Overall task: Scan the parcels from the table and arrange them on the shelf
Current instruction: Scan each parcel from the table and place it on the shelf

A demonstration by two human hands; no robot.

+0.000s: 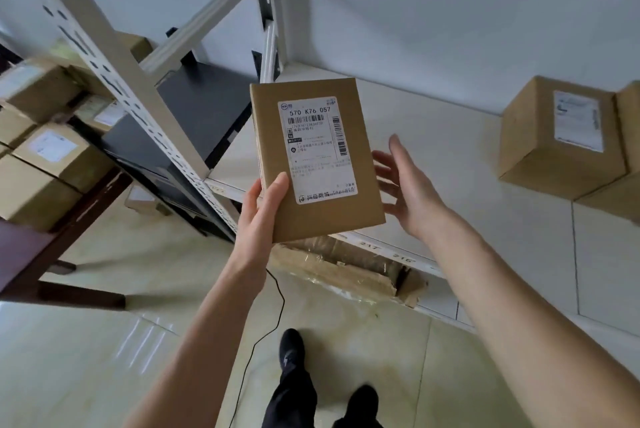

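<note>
1. at the centre of the head view, a flat brown parcel [317,161] is held upright with its label [317,148] facing the camera, in front of the white shelf [450,157].
2. the left hand [258,216] grips the parcel at its 7 o'clock corner, thumb on the front face, fingers behind.
3. the right hand [407,185] is spread wide and holds nothing, just beside the parcel's 3 o'clock edge; i cannot tell whether a fingertip touches it.
4. at 3 o'clock, 1 labelled box [557,136] already stands on the shelf against the wall, with another box partly visible at the frame's right edge.
5. at 9 o'clock, a stack of boxes [45,157] waits on the dark table [38,247].
6. no scanner is in view, so whether this parcel has been scanned cannot be told.
7. judging from this, the task is partly done: some boxes shelved, this parcel close to placement, and many parcels left on the table.
</note>
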